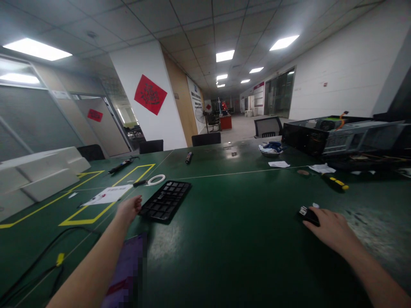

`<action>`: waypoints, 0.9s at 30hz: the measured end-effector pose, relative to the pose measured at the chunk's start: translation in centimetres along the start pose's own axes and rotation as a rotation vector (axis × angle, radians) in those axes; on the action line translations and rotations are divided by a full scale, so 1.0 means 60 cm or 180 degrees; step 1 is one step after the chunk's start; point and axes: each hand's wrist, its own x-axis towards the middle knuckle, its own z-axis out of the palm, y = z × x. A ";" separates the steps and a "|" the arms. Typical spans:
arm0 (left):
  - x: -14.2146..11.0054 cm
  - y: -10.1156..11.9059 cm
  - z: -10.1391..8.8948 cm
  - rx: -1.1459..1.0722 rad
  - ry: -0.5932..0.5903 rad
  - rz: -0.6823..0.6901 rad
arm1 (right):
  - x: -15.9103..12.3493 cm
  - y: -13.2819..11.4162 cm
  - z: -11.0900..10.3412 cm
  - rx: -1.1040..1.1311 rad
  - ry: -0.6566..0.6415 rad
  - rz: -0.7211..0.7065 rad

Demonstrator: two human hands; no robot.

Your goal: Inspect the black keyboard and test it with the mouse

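My left hand [129,209] reaches forward over the green table [237,214], its fingers curled at the near left corner of a black grid-like tray [166,200]; whether it grips the tray is unclear. My right hand [330,229] lies palm down at the right, its fingers closed over a small black part with a white end [307,214] that rests on the table.
An open computer case [340,134] stands at the back right, with a yellow-handled screwdriver [335,182], paper scraps and a bowl [271,148] near it. A white cable coil [156,179], a paper sheet [109,194], white foam blocks [41,173] and chairs lie to the left.
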 end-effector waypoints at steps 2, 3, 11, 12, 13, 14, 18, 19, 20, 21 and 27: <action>-0.002 0.005 0.029 0.0550 -0.0300 0.0277 | -0.001 -0.001 -0.002 0.0005 -0.0025 -0.0017; -0.003 0.008 0.041 0.0745 -0.0437 0.0424 | -0.001 -0.002 -0.004 0.0008 -0.0042 -0.0017; 0.014 0.029 0.105 0.3734 -0.1468 0.1904 | -0.014 -0.026 -0.029 -0.0026 -0.0035 0.0066; 0.019 0.031 0.110 0.3823 -0.1496 0.1892 | -0.016 -0.028 -0.032 -0.0020 -0.0043 0.0068; 0.023 0.032 0.114 0.3909 -0.1522 0.1880 | -0.018 -0.031 -0.036 -0.0016 -0.0070 0.0074; 0.027 0.034 0.117 0.3977 -0.1542 0.1862 | -0.019 -0.033 -0.039 -0.0016 -0.0109 0.0089; 0.035 0.044 0.118 0.4150 -0.1617 0.1646 | -0.023 -0.039 -0.049 -0.0022 -0.0166 0.0142; 0.035 0.047 0.116 0.4169 -0.1621 0.1572 | -0.024 -0.040 -0.050 -0.0020 -0.0151 0.0133; 0.033 0.049 0.114 0.4177 -0.1621 0.1500 | -0.024 -0.041 -0.050 -0.0019 -0.0141 0.0126; 0.030 0.050 0.111 0.4174 -0.1614 0.1436 | -0.025 -0.041 -0.050 -0.0011 -0.0124 0.0111; -0.024 0.050 0.131 0.3890 -0.1543 0.1420 | -0.025 -0.052 -0.046 0.0604 -0.0150 0.0054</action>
